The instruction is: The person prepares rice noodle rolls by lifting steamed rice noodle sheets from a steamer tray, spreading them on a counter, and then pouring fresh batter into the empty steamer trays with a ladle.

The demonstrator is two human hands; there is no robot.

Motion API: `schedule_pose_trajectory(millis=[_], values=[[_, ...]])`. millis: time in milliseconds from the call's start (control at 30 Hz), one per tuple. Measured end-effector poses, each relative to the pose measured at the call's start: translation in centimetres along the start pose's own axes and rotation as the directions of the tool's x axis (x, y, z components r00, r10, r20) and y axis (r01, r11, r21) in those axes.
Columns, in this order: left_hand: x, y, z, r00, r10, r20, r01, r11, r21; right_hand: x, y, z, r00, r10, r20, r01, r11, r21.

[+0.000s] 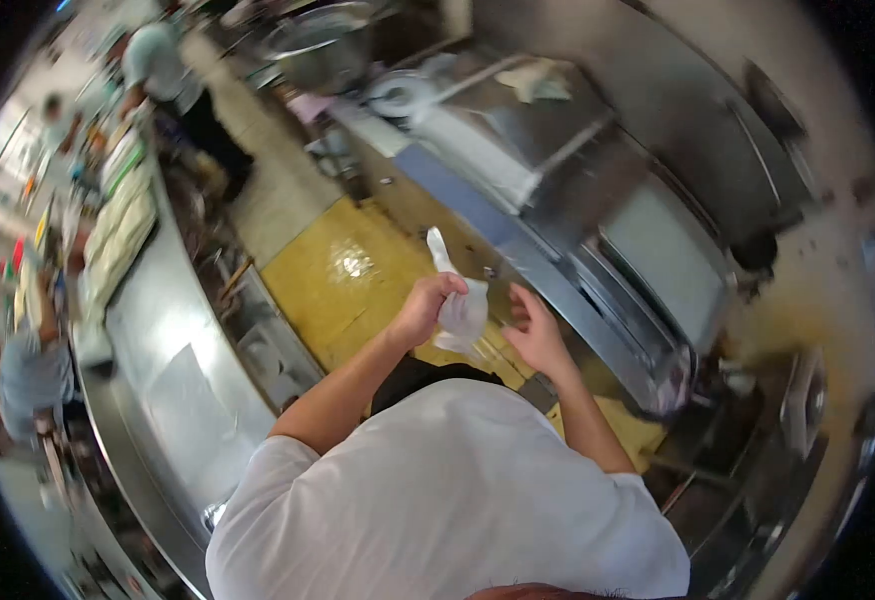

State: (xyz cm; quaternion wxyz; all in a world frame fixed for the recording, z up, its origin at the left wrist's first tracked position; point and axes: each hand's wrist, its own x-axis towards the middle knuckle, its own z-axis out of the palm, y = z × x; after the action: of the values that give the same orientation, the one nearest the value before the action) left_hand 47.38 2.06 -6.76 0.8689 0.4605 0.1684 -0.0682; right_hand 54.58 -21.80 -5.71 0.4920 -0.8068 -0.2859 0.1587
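In the head view my left hand (424, 308) is closed on a thin, limp white plastic-like piece (465, 312). A narrow pale end of it sticks up above my fingers, and a wider, partly see-through part hangs below them. Blur hides whether it is a bag or a glove. Just to the right, my right hand (536, 335) is raised with its fingers apart and slightly bent. Nothing shows in it, and a small gap separates it from the white piece. Both hands are in front of my white shirt (448, 480), above the yellow floor.
A long steel counter (173, 330) runs along my left, with cloth-covered goods (123, 235) on it. Steel kitchen equipment (578, 270) stands close on my right. The yellow floor (338, 270) looks wet. Co-workers stand at the far left, one person (173, 80) beside the aisle.
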Motion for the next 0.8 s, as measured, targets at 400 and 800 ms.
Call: schedule_pose_trajectory(millis=[400,800], values=[[8.2,14.7,23.3,0.66,0.363,0.658,-0.739,0.474,0.48,-5.2,4.8,-11.8,0.843,0.522,-0.131,-0.536,0.838,-0.106],[27.2,26.0,30.2,0.617,0.597,0.513,-0.663,0.746,-0.071,-4.5,-4.0,-37.7,0.546,0.185,-0.817,-0.441,0.893,-0.092]])
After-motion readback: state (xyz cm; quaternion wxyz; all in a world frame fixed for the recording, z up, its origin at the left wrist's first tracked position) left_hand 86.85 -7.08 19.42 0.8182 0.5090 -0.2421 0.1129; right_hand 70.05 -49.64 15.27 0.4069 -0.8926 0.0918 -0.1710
